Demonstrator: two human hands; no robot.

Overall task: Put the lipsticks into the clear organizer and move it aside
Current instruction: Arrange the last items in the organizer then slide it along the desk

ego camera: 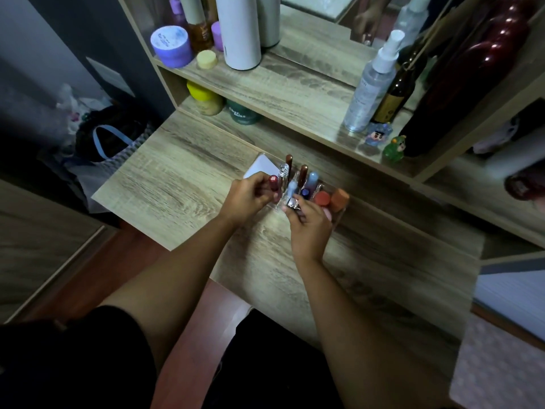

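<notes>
Left hand [246, 196]: fingers are pinching a red-capped lipstick [273, 184] beside the clear organizer [339, 215].
Right hand [309, 228]: fingertips are gripping a silver-capped lipstick [292, 202] over the organizer.
Organizer: sitting on the desk [177, 178], holding upright lipsticks.

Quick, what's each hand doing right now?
Left hand: closed on a red-capped lipstick tube.
Right hand: closed on a small shiny dark lipstick.
</notes>
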